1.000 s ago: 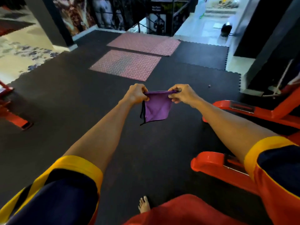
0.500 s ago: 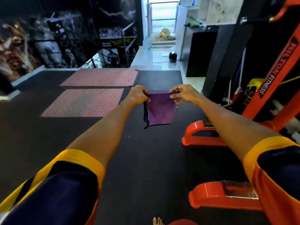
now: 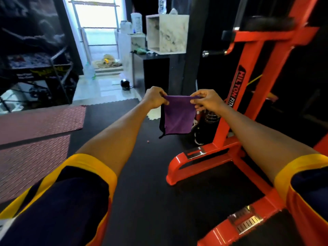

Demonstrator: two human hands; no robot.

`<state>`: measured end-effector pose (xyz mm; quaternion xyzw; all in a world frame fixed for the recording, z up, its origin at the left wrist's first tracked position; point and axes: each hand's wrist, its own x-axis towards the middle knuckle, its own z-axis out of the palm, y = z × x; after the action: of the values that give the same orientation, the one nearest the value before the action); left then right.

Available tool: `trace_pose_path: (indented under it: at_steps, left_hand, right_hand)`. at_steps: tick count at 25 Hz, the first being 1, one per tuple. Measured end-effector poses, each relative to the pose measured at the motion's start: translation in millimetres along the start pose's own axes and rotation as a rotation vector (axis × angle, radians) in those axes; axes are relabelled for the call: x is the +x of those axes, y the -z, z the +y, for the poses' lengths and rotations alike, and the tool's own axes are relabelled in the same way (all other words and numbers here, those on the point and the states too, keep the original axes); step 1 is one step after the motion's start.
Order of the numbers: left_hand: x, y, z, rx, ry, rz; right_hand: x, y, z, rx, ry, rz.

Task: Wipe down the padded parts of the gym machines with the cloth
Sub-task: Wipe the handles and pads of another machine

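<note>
Black rubber floor [image 3: 147, 192] of interlocking mats, toothed edge showing at the far side where it meets pale glossy tile [image 3: 99, 89]. Two red patterned mats [image 3: 35, 139] lying flat on the left, one behind the other, a dark seam between. Small pinkish speck [image 3: 147, 141] on the black rubber near the middle. Orange-red machine frame [image 3: 204, 157] standing on the right, its rounded foot touching the rubber, a metal tread plate on each of the two base rails. Black shoe with white trim [image 3: 197, 137] just beside the upright. On the tile beyond: clear water bottle [image 3: 89, 71], small dark round object [image 3: 125, 84], black cabinet [image 3: 154, 73]
</note>
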<state>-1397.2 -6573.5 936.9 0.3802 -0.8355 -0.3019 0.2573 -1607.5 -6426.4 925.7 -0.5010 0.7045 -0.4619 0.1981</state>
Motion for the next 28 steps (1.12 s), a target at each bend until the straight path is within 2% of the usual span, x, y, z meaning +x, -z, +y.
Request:
trace_pose_path:
  at_steps: [5,12,17,21,28]
  left_hand:
    - [78,2,22,-0.038,-0.229,-0.142]
    - [158,-14,77,-0.141,-0.423,-0.261]
    - [217,-60,132,-0.231,-0.496,-0.367]
    - [265,-119,197,-0.442,-0.483,-0.462]
    - [355,-212,308,-0.637,-0.536,-0.485]
  right_hand:
    - [17,24,-18,-0.041,-0.090,0.217]
    - [46,69,-37,-0.172,-0.164,0.514]
    - [64,128,-29,-0.297,-0.217,0.589]
    - [86,204,-7,-0.377,-0.246,0.678]
    - [136,329,26,-0.486,-0.303,0.840]
